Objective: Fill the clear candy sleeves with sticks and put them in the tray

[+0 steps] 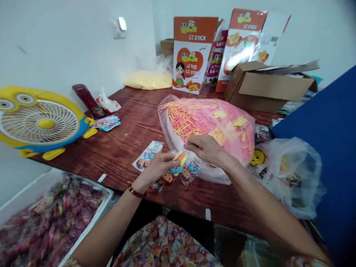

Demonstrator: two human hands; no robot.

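Note:
My left hand (158, 167) pinches a small printed packet (181, 158) with pink and yellow sticks showing at its end. Just right of it, my right hand (205, 148) is closed, fingers curled down by the packet's top; what they hold, if anything, is hidden. Behind both hands lies a big clear plastic bag (167, 128), open toward me and full of thin pink and yellow sticks (185, 120). More small packets (188, 173) with a cartoon face lie on the table under my hands. A printed sheet of packets (147, 155) rests to the left.
On the brown wooden table (133, 111), a yellow and blue fan (41, 120) stands left, near a dark red bottle (87, 98) and blue cards (107, 122). CC Stick boxes (191, 55) and an open carton (267, 87) are behind. A white bin (108, 196) of wrapped pieces sits lower left.

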